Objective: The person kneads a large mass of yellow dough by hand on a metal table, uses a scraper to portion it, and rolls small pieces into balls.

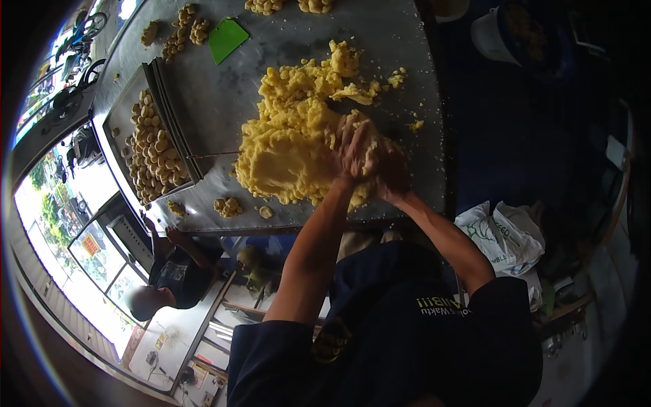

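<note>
A large mound of crumbly yellow dough (291, 152) lies in the middle of the metal-topped table (224, 88), with a smooth hollow pressed into its near left part. My left hand (356, 146) presses on the mound's right side, its bent fingers apart and smeared with dough. Close against it, my right hand (393, 173) also pushes at the dough's right edge; shadow and the other hand hide its fingers. A thin rod (213, 155) runs between the mound and a tray. Crumbs lie scattered to the right of my hands.
The tray (163, 88) at left holds many small round dough pieces (150, 146). A green scraper (227, 41) lies at the far side near shaped dough lumps (180, 34). Beyond the table's right edge are a white bucket (491, 37) and plastic bags (505, 237). Another person (178, 275) stands at lower left.
</note>
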Demonstrator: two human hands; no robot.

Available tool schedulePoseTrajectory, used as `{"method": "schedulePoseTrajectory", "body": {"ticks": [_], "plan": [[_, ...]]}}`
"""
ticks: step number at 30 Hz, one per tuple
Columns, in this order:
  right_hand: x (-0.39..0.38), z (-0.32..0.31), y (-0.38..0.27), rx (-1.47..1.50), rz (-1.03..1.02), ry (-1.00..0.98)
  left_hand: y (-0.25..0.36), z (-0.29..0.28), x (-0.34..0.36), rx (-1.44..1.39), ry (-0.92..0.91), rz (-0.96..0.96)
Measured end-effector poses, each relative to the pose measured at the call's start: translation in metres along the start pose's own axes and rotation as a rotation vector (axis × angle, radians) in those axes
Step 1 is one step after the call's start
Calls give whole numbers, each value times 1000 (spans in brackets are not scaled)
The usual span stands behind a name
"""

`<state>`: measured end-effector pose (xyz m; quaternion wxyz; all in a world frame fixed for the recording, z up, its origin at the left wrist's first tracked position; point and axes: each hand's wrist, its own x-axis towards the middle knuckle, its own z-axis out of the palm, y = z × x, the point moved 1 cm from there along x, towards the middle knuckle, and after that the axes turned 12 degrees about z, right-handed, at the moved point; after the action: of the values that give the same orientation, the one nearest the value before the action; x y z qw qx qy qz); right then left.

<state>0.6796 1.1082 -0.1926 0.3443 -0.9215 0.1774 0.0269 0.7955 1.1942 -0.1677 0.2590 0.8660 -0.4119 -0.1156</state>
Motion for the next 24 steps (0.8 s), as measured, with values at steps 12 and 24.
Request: {"method": "schedulePoseTrajectory", "body": {"ticks": [12, 24], "plan": [[88, -32, 14, 78, 263, -103, -62, 26, 73, -24, 129, 32], [86, -61, -4, -105, 335, -264, -35, -40, 100, -8, -365, -39]]}}
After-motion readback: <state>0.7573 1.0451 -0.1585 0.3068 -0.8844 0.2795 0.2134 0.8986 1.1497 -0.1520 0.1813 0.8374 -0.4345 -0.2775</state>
